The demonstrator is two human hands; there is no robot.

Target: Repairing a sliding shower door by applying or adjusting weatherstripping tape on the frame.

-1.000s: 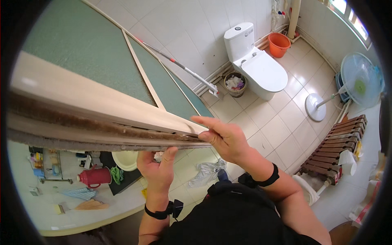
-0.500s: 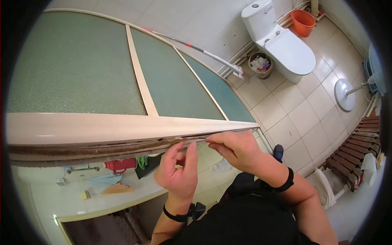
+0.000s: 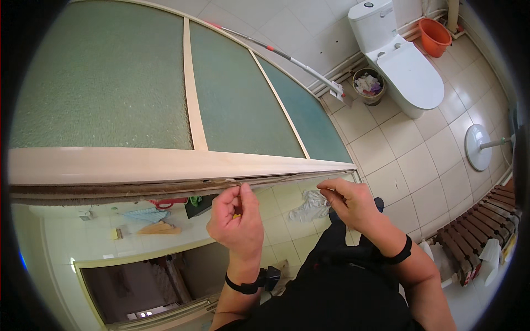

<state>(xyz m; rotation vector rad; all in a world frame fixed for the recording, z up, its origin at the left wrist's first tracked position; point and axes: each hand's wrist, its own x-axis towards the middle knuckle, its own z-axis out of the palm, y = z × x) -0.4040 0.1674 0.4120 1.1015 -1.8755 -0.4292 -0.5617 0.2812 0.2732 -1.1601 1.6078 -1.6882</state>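
Observation:
My left hand [image 3: 236, 215] is closed in a pinch at the lower edge of a cream door frame [image 3: 110, 164]. Its thumb and finger meet on a brown fuzzy strip [image 3: 105, 191] that runs along that edge. To the right, my right hand [image 3: 353, 203] hangs apart from the frame, thumb and fingers drawn together; whether anything small is between them is hidden. Frosted green glass panels [image 3: 105, 83] fill the framed partition beyond the hands.
A white toilet [image 3: 411, 74] stands at the far right beside a waste bin [image 3: 369, 85] and an orange bucket [image 3: 434, 37]. A long-handled floor tool [image 3: 309, 69] leans along the partition. Brown slatted boards [image 3: 480, 220] lie at right; a crumpled plastic bag [image 3: 309, 206] is on the floor.
My right hand has moved right and down, away from the strip and from my left hand. The left hand stays at the strip. The view has shifted a little.

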